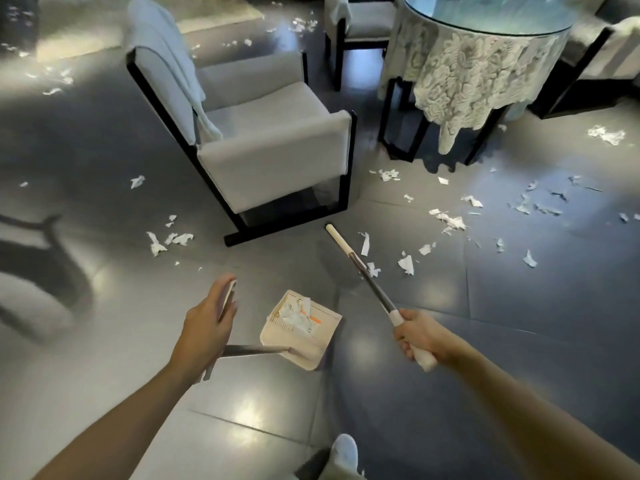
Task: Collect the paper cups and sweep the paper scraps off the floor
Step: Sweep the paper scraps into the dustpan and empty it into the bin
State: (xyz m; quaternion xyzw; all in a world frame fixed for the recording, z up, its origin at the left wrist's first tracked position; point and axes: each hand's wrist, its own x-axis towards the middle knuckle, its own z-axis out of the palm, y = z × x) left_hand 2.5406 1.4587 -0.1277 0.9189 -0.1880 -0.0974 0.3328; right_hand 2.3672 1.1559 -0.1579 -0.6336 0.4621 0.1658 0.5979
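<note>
1. GRIP. R: right hand (417, 336) wrapped tight round the white grip sleeve of the broom (363, 271). The shaft runs fwd and down, cream tip near the front corner of the armchair (277, 147). No brush head can be made out. L: left hand (207, 323) lies over the pale top end of the dustpan handle (256, 349), fingers nearly straight. Thumb hidden, so cannot tell if the hold is closed.

2. TASK ITEMS. Dustpan (311, 355) sits between the hands and holds a small load of scraps. Paper scraps (450, 221) are loose on the floor (519, 306). The densest spread is right of the broom and out from the table (485, 29). More lie left of the armchair, and more in the far background. Paper cups: none in view.

3. PROGRESS (est.). Sweeping started, first pick-up done. Most of the litter is still to clear. Cup status unknown.

4. SURFACE/ROOM. Dark glossy tile with strong glare patches. Grey armchair has a black frame and a cloth (166, 46) over its back. Round glass-top table carries a lace cover (467, 81). Other chairs stand at its far side. Scraps near chair and table legs will likely need angled strokes.
</note>
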